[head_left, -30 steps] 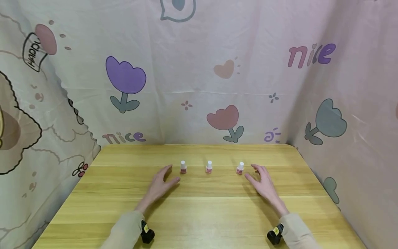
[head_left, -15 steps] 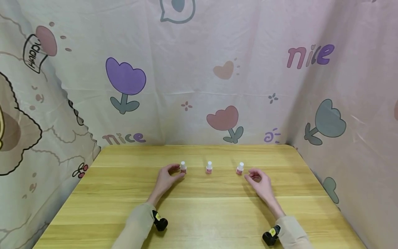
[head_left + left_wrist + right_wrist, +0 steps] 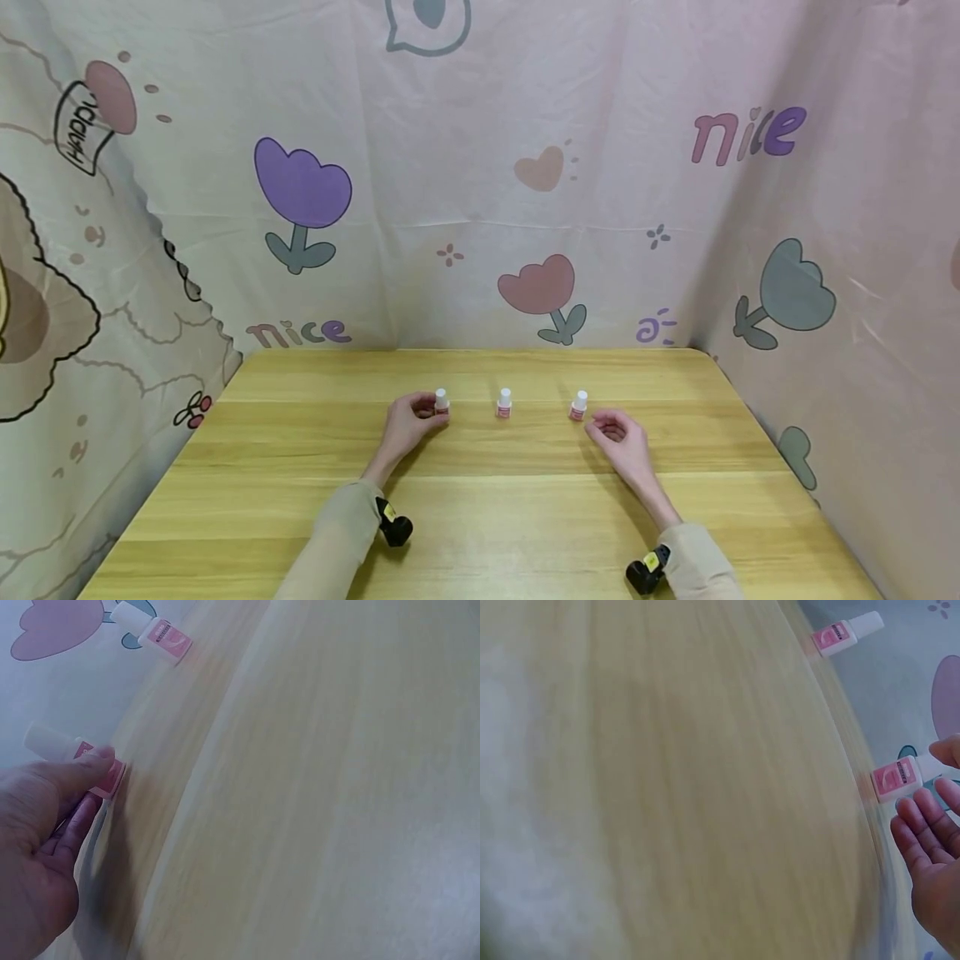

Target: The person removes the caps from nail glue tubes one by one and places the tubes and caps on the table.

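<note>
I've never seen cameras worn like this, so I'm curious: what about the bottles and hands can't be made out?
Middle bottle: its lettering is too small in the head view and blurred in both wrist views.
Left bottle: part of its label is hidden behind the thumb of the left hand in the left wrist view.
Right hand: cut off by the right edge of the right wrist view.

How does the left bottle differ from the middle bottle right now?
The left bottle is held in the left hand; the middle bottle stands untouched. The left bottle's label is partly hidden by the thumb; the middle bottle's label shows uncovered. Both are upright, white-capped and pink-labelled.
</note>
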Motion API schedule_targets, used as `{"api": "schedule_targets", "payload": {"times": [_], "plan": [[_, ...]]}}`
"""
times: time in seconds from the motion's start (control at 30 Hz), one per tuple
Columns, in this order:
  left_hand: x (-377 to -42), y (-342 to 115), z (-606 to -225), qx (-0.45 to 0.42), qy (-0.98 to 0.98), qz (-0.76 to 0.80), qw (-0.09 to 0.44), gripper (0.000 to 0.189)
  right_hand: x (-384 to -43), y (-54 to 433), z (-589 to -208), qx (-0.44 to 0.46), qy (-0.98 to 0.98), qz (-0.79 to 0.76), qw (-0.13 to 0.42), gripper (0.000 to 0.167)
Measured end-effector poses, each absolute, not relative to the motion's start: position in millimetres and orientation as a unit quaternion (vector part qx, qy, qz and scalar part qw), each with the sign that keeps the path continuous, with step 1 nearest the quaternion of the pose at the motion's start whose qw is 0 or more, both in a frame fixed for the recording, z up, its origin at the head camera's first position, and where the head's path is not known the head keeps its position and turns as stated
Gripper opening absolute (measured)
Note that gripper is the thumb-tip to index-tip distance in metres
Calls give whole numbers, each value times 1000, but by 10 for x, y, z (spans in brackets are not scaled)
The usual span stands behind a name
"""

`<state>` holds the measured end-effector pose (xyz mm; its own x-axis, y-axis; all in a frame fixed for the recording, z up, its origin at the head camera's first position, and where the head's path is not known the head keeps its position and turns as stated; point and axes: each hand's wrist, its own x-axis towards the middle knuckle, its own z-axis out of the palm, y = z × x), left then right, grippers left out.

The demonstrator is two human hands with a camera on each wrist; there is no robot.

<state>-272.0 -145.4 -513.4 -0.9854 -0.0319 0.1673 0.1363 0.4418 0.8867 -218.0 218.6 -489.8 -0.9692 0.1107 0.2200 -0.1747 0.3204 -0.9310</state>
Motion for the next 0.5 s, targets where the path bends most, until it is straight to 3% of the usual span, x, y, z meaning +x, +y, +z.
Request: {"api": "schedule_targets", "payload": {"times": [0.17, 0.5], "plan": [[-2727, -1428, -5124, -31, -848, -524, 79, 27, -2143, 2154, -4824, 20, -804, 582, 121, 27], [-2693, -1414, -5149, -34, -849, -522, 75, 23, -2316, 2238, -5189, 25, -794, 593, 134, 24]]}}
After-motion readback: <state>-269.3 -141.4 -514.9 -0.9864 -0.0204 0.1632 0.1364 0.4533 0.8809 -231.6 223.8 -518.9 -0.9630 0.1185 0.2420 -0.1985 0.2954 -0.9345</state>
